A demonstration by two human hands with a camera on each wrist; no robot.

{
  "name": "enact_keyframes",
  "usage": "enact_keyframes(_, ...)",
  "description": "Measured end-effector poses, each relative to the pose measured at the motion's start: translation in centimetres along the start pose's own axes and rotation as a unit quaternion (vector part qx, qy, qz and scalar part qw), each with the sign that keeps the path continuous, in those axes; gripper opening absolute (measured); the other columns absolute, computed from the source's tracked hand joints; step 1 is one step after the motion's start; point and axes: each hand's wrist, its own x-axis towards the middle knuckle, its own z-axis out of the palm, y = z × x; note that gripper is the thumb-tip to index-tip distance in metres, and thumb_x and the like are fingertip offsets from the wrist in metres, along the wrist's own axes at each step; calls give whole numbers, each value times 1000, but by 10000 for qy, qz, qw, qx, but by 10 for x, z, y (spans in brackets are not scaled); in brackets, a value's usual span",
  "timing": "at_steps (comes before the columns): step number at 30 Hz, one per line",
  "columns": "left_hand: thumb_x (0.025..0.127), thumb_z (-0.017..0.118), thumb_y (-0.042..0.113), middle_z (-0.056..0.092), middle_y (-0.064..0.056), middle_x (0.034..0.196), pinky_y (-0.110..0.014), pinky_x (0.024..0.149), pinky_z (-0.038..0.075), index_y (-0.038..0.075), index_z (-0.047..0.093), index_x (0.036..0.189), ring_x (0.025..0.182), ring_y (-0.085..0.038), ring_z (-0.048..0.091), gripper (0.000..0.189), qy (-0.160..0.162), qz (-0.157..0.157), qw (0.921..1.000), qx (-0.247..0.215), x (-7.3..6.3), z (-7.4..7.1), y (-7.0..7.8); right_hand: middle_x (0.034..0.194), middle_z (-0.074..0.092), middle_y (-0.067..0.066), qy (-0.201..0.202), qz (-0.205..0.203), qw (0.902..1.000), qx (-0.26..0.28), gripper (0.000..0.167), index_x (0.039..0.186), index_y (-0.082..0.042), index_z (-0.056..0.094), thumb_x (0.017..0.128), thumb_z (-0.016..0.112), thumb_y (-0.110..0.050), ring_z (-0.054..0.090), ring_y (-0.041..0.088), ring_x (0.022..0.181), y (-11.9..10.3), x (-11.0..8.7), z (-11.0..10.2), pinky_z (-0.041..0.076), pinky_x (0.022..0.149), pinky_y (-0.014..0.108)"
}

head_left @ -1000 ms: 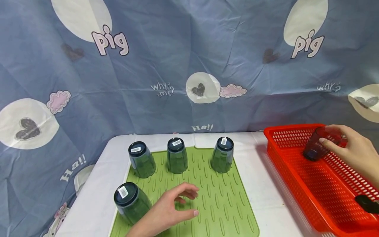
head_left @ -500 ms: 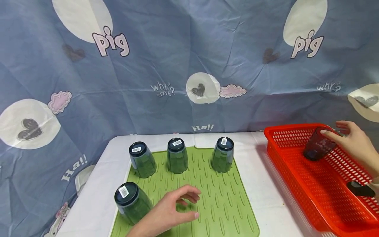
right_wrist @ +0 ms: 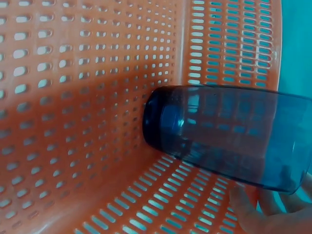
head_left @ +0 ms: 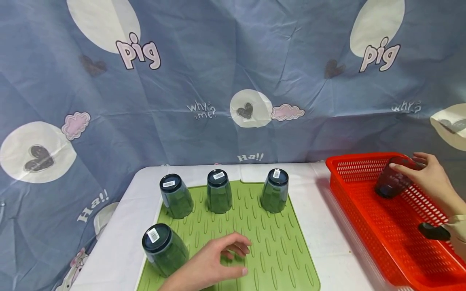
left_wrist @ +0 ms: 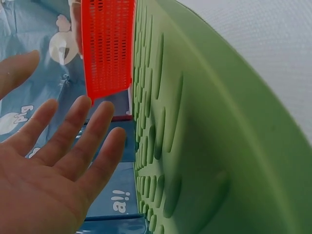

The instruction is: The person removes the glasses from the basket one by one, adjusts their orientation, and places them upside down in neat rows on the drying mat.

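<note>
In the head view, my right hand [head_left: 429, 173] holds a dark tinted drinking glass [head_left: 390, 182] near its rim, thumb on the near side and fingers on the far side. The glass's thick base [right_wrist: 158, 117] rests in the red basket [head_left: 358, 210], its mouth towards my hand. My left hand [head_left: 214, 262] hovers over the green mat [head_left: 269, 250], fingers loosely bent and holding nothing. Beside its wrist, an upside-down glass [head_left: 165, 250] stands on the mat. Three more inverted glasses line the mat's far side: left [head_left: 177, 198], middle [head_left: 219, 194] and right [head_left: 274, 192].
A white cloth [head_left: 320, 234] covers the table under the mat and basket. Blue printed fabric [head_left: 204, 141] hangs behind and at the left. The basket's perforated walls rise around the right hand's glass. A black device [head_left: 433, 231] sits at the right wrist.
My right hand first drew back slightly from the glass, then came in around its rim again; its wrist has moved left. The left hand has shifted slightly lower and right.
</note>
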Motion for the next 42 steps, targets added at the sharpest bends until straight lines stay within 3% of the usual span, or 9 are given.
enact_keyframes(5, 90, 73, 22, 63, -6, 115, -34, 91, 51, 15, 59, 128, 104, -21, 62, 41, -95, -21, 10000, -10, 0, 0, -2, 140, 21, 48, -140, -116, 9998, -53, 102, 149, 13, 2, 93, 64, -45, 31, 63, 120, 5, 4, 2, 38, 86, 72)
enact_keyframes(8, 90, 72, 22, 63, -6, 115, -34, 91, 51, 15, 59, 128, 105, -21, 61, 41, -127, -25, 9999, -44, -2, -1, -3, 136, 25, 49, -278, -213, 9994, -4, 101, 148, 16, 2, 94, 65, -42, 35, 63, 116, 8, 5, 3, 54, 72, 44)
enact_keyframes(13, 90, 73, 23, 63, -6, 115, -33, 91, 51, 15, 58, 128, 104, -20, 61, 41, -139, 54, 9999, -3, -2, -1, -4, 131, 31, 47, -444, -256, 9987, 35, 100, 147, 18, 3, 94, 64, -41, 42, 60, 110, 11, 5, 4, 40, 51, 12)
enact_keyframes(20, 92, 71, 23, 63, -5, 115, -32, 90, 50, 15, 59, 128, 104, -19, 61, 39, -242, 38, 9997, -29, -2, -2, -6, 125, 38, 46, -349, -275, 9989, -166, 98, 144, 21, 12, 93, 66, -41, 47, 58, 104, 9, 5, 3, 41, 51, 13)
enact_keyframes(22, 92, 71, 23, 62, -6, 115, -32, 89, 50, 14, 59, 128, 104, -20, 61, 39, -288, -3, 9995, -99, -1, -2, -6, 122, 42, 45, -300, -318, 9988, -227, 96, 143, 22, 16, 92, 68, -40, 60, 38, 90, 9, 5, 2, 41, 51, 13)
enact_keyframes(24, 92, 71, 23, 62, -7, 115, -32, 89, 50, 14, 59, 128, 104, -20, 61, 39, -310, -33, 9994, -156, -1, -3, -7, 123, 42, 45, -259, -313, 9988, -257, 95, 143, 22, 18, 92, 68, -40, 59, 37, 90, 9, 4, 2, 41, 52, 15)
enact_keyframes(27, 92, 71, 23, 62, -7, 115, -32, 89, 50, 14, 58, 128, 104, -20, 61, 39, -305, -37, 9994, -161, -1, -3, -7, 127, 38, 45, -135, -220, 9990, -362, 95, 143, 21, 20, 91, 68, -43, 56, 39, 94, 9, 2, 2, 50, 68, 36)
enact_keyframes(31, 93, 70, 23, 63, -7, 116, -32, 89, 50, 14, 59, 128, 104, -19, 61, 38, -294, -113, 9993, -191, -1, -3, -7, 128, 35, 45, 125, -71, 9979, -626, 94, 143, 19, 23, 90, 67, -46, 40, 60, 108, 8, -2, 3, 37, 81, 68)
enact_keyframes(42, 89, 73, 22, 61, -6, 122, -35, 96, 49, 15, 59, 127, 111, -22, 59, 41, -20, -193, 9996, -224, 0, -3, -6, 118, 44, 43, 222, -111, 9951, -958, 92, 140, 20, 27, 90, 67, -45, 47, 57, 98, -4, -9, 4, 41, 76, 65)
